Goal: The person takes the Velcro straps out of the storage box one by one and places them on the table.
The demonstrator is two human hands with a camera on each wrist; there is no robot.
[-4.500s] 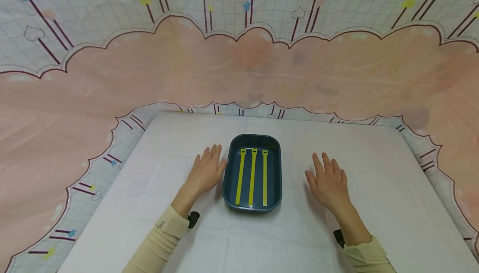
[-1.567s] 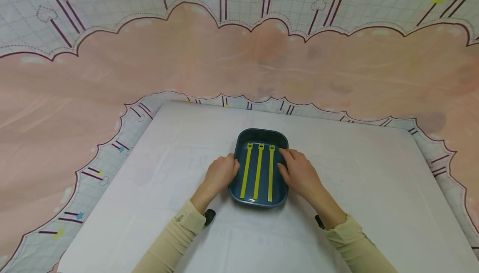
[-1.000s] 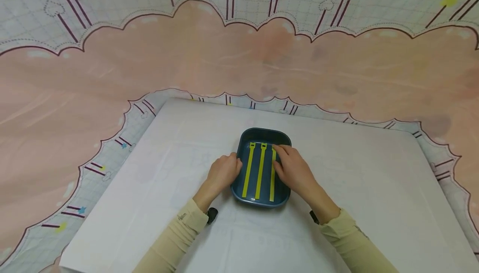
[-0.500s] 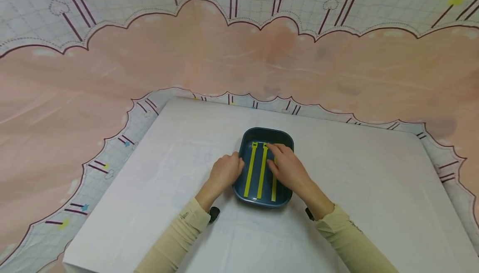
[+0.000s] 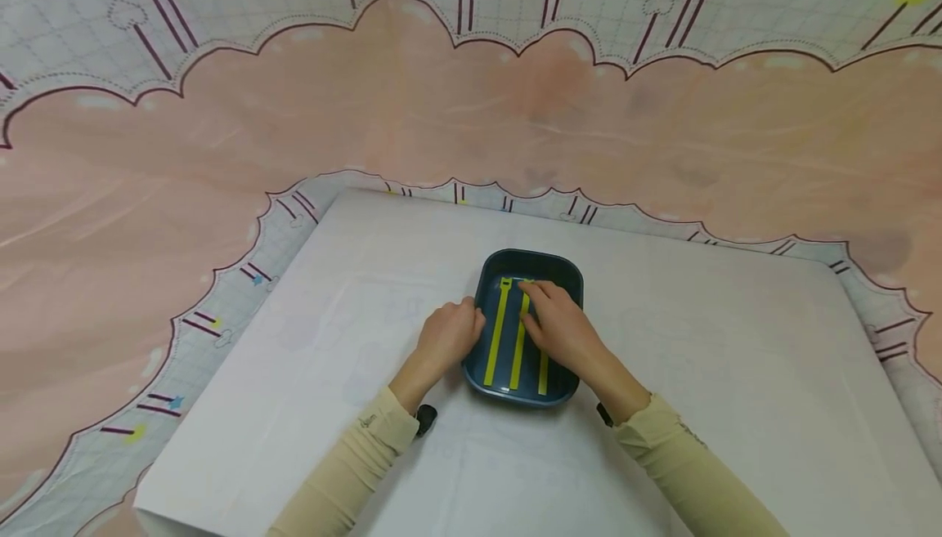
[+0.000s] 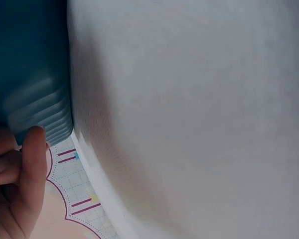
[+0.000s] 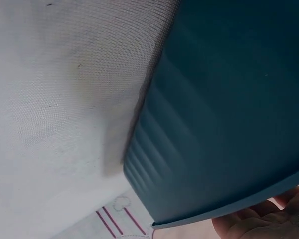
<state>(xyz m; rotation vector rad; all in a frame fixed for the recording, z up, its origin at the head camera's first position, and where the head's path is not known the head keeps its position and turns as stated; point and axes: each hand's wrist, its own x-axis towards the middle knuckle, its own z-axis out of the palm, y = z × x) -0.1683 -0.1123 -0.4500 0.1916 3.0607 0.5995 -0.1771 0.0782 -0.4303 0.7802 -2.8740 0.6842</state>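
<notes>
A dark blue tray (image 5: 518, 400) with rounded corners holds three flat yellow cable ties, laid lengthwise side by side. The left tie (image 5: 496, 333) shows in full. My left hand (image 5: 447, 333) grips the tray's left rim with curled fingers; in the left wrist view its fingers (image 6: 34, 169) bend beside the ribbed wall. My right hand (image 5: 562, 328) reaches over the right rim, index fingertip at the head of the middle tie (image 5: 518, 357), thumb lower down and apart from it. That hand covers most of the right tie (image 5: 543, 375). In the right wrist view the tray wall hides its fingertips.
The tray stands on a white-covered table (image 5: 353, 275), whose left front corner shows at lower left. Behind and around hangs a peach and white patterned cloth (image 5: 412, 128). Each wrist carries a small black camera (image 5: 425, 420) below the sleeve cuff.
Both hands first lay apart beside the tray. The left then took hold of its left rim. The right came over the right rim and moved left, across the right tie to the middle one.
</notes>
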